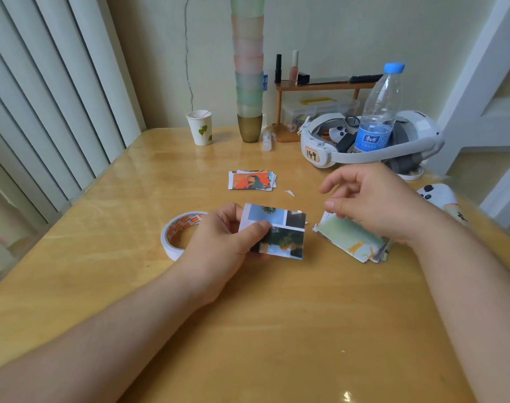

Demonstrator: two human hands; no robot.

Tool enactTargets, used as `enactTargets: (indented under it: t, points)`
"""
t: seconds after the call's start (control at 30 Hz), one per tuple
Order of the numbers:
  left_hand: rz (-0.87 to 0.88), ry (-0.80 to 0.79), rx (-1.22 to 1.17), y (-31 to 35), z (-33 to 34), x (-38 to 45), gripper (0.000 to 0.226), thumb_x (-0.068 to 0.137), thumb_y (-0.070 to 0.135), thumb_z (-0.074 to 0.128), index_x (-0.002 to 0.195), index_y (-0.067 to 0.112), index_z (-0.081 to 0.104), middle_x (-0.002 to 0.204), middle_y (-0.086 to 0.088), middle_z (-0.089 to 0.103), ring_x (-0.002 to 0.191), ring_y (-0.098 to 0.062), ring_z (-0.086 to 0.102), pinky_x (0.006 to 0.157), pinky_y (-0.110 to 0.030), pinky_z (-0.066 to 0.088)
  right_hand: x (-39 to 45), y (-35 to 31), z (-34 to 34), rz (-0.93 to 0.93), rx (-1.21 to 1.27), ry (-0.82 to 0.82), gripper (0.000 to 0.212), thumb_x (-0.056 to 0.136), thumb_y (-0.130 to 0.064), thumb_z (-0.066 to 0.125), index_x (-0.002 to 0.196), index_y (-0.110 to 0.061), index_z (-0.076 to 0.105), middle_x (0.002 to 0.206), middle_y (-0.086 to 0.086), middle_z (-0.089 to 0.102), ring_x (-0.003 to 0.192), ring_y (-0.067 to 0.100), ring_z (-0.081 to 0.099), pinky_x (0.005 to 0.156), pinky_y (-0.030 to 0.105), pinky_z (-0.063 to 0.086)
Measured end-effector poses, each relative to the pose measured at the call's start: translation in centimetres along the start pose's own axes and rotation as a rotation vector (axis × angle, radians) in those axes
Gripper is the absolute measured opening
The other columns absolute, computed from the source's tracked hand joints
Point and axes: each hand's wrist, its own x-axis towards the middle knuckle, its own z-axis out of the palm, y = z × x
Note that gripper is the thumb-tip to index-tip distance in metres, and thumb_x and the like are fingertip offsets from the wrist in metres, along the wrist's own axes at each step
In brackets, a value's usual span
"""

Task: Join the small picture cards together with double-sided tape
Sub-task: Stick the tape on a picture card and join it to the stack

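My left hand [224,239] pinches a small picture card [280,231] with a blue and dark collage print, thumb on its face, just above the table. My right hand [373,199] hovers over a pile of cards [349,239] whose top one is pale green with orange marks; its fingers are loosely curled and hold nothing that I can see. A second stack of cards [252,180], topped by an orange picture, lies farther back. The roll of double-sided tape [175,228] lies flat behind my left hand. A tiny white scrap [289,193] lies between the stacks.
The wooden table [248,330] carries a paper cup [200,128], a tall stack of plastic cups [249,82], a water bottle [378,112], a white headset [364,141] and a small wooden shelf [320,85] at the back. White vertical blinds [44,97] hang at the left.
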Motion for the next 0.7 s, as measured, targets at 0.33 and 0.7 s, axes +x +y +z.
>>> enactTargets:
  t: [0.33, 0.7]
  points:
    - [-0.007, -0.062, -0.068, 0.5, 0.5, 0.0, 0.014, 0.105, 0.016, 0.06, 0.1, 0.004, 0.068, 0.105, -0.016, 0.08, 0.097, -0.033, 0.077, 0.077, -0.037, 0.064, 0.6, 2.1, -0.4, 0.149, -0.457, -0.147, 0.027, 0.088, -0.042, 0.078, 0.115, -0.04, 0.071, 0.092, -0.017, 0.059, 0.084, 0.004, 0.06, 0.067, 0.027, 0.047]
    - [-0.084, -0.089, -0.19, 0.8, 0.2, -0.2, 0.014, 0.106, 0.012, 0.057, 0.106, 0.002, 0.066, 0.113, -0.016, 0.078, 0.101, -0.031, 0.077, 0.075, -0.034, 0.065, 1.0, 3.4, -0.3, 0.211, -0.333, -0.147, 0.038, 0.071, -0.034, 0.093, 0.093, -0.031, 0.062, 0.091, -0.003, 0.062, 0.074, 0.014, 0.059, 0.065, 0.034, 0.051]
